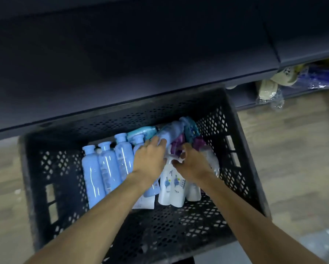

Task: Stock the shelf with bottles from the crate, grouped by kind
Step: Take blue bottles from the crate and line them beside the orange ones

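Head view: both bare arms reach down into a black perforated crate point(51, 168) that stands on a wood-look floor point(293, 149), just in front of a dark, bare shelf point(121, 73).

The left hand point(150, 157) lies palm-down, its fingers fairly straight and spread, the fingertips resting on a pale blue bottle point(171, 132) that lies tilted over the pile at the crate's far side; this grip is loose and apart, touching rather than clasping.

The right hand point(193, 164) has its fingers curled in around the white pump top point(176, 158) of a white bottle point(168, 187), the grip closed on that top as far as the blurred frame lets one judge.

A row of light blue bottles point(106, 168) lies side by side in the left half of the crate, caps towards the shelf. More white bottles lie beside the one being grasped, under the right wrist. Purple bottles point(178, 143) and a teal pack point(191, 130) are heaped at the far right corner, with a turquoise bottle point(142, 131) behind the blue row.

To the right, on a lower shelf level, wrapped goods point(270, 90) sit in clear plastic.
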The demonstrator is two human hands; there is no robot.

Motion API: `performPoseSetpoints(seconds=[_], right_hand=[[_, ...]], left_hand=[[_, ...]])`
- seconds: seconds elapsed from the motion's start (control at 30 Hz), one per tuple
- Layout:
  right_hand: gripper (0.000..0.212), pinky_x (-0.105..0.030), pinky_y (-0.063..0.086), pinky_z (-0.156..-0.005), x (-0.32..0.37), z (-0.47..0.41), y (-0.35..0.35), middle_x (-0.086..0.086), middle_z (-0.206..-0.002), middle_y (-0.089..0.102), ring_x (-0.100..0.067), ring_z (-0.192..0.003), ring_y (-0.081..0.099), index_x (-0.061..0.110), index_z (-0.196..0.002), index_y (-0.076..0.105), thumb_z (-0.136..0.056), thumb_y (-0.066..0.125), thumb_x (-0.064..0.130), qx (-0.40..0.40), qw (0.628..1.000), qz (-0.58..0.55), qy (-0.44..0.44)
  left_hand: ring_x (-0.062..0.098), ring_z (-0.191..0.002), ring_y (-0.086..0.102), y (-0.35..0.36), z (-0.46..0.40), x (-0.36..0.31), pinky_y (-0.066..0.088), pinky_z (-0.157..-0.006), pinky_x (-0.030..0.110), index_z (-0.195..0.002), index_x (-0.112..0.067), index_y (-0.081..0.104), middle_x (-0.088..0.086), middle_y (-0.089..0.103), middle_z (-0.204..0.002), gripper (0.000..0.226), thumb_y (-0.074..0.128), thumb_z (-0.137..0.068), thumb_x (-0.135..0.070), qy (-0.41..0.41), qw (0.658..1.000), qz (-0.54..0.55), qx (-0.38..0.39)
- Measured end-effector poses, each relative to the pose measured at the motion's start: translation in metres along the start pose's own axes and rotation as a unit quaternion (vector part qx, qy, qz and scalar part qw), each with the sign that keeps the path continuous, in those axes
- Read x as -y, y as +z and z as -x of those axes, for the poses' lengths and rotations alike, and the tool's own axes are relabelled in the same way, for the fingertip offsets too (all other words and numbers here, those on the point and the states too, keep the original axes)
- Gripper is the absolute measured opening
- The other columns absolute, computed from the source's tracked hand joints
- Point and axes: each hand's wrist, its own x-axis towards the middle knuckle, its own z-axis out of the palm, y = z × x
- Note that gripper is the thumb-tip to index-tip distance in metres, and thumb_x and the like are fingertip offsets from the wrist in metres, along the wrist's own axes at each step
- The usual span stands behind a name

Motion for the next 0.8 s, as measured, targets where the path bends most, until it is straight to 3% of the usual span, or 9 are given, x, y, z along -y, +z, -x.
performPoseSetpoints(seconds=[0.1,0.23,0.3,0.4,0.5,0.63,0.73,0.8], right_hand=[[0.043,-0.044,0.055,-0.088,-0.011,-0.011,0.011,-0.007,-0.111,0.066,-0.028,-0.104,0.064,0.013,-0.128,0.048,-0.091,0.065,0.027,-0.02,1.0,-0.014,0.004],[0.038,-0.043,0.055,-0.084,-0.013,-0.017,0.015,-0.006,-0.103,0.068,-0.027,-0.097,0.065,0.013,-0.123,0.05,-0.091,0.065,0.027,-0.046,0.998,-0.043,0.007],[0.029,-0.039,0.055,-0.081,-0.013,-0.019,0.016,-0.004,-0.099,0.069,-0.025,-0.093,0.065,0.014,-0.114,0.053,-0.091,0.065,0.027,-0.056,0.997,-0.052,0.004],[0.025,-0.039,0.055,-0.081,-0.014,-0.022,0.015,-0.003,-0.098,0.07,-0.023,-0.09,0.066,0.015,-0.11,0.055,-0.091,0.067,0.026,-0.069,0.995,-0.071,-0.006],[0.023,-0.042,0.056,-0.082,-0.015,-0.021,0.014,-0.003,-0.098,0.069,-0.023,-0.09,0.068,0.014,-0.109,0.056,-0.093,0.066,0.026,-0.073,0.995,-0.073,-0.01],[0.02,-0.048,0.057,-0.082,-0.017,-0.02,0.016,-0.001,-0.096,0.068,-0.024,-0.091,0.068,0.014,-0.107,0.055,-0.093,0.066,0.023,-0.08,0.992,-0.093,-0.007],[0.025,-0.049,0.057,-0.084,-0.012,-0.016,0.014,-0.002,-0.1,0.068,-0.024,-0.092,0.067,0.013,-0.113,0.053,-0.095,0.063,0.026,-0.07,0.99,-0.121,0.016],[0.035,-0.042,0.057,-0.084,-0.002,-0.007,0.011,0.001,-0.099,0.067,-0.016,-0.086,0.064,0.015,-0.122,0.049,-0.096,0.062,0.036,-0.044,0.986,-0.157,0.038]], left_hand=[[0.027,-0.096,0.063,0.031,-0.016,-0.009,0.052,-0.07,0.036,-0.116,-0.011,0.064,0.009,0.062,-0.113,0.047,0.075,-0.07,-0.013,0.044,0.987,-0.157,0.006],[0.031,-0.072,0.063,0.048,-0.03,-0.01,0.047,-0.051,0.031,-0.098,-0.005,0.072,0.013,0.066,-0.097,0.037,0.076,-0.062,-0.008,0.057,0.975,-0.215,-0.023],[0.032,-0.079,0.066,0.041,-0.041,-0.009,0.051,-0.056,0.033,-0.113,-0.002,0.068,0.014,0.065,-0.107,0.044,0.07,-0.07,-0.009,0.044,0.974,-0.223,-0.018],[0.041,-0.112,0.059,0.03,-0.062,-0.004,0.051,-0.084,0.042,-0.145,0.006,0.032,0.02,0.051,-0.134,0.054,0.046,-0.094,-0.005,-0.027,0.977,-0.213,0.0],[0.031,-0.113,0.062,0.019,-0.081,0.003,0.049,-0.085,0.035,-0.137,0.0,0.043,0.013,0.057,-0.129,0.046,0.052,-0.093,-0.005,-0.039,0.971,-0.236,0.012],[0.029,-0.118,0.059,0.006,-0.086,0.009,0.049,-0.092,0.038,-0.135,-0.01,0.043,0.01,0.056,-0.131,0.05,0.061,-0.088,-0.011,-0.04,0.979,-0.183,0.079],[0.029,-0.116,0.06,-0.001,-0.06,0.019,0.047,-0.085,0.033,-0.13,-0.018,0.047,0.007,0.059,-0.128,0.05,0.067,-0.085,-0.024,-0.072,0.987,-0.093,0.109],[0.029,-0.113,0.06,-0.008,-0.027,0.028,0.045,-0.079,0.032,-0.122,-0.02,0.047,0.005,0.061,-0.121,0.055,0.074,-0.079,-0.039,-0.105,0.985,0.021,0.138]])
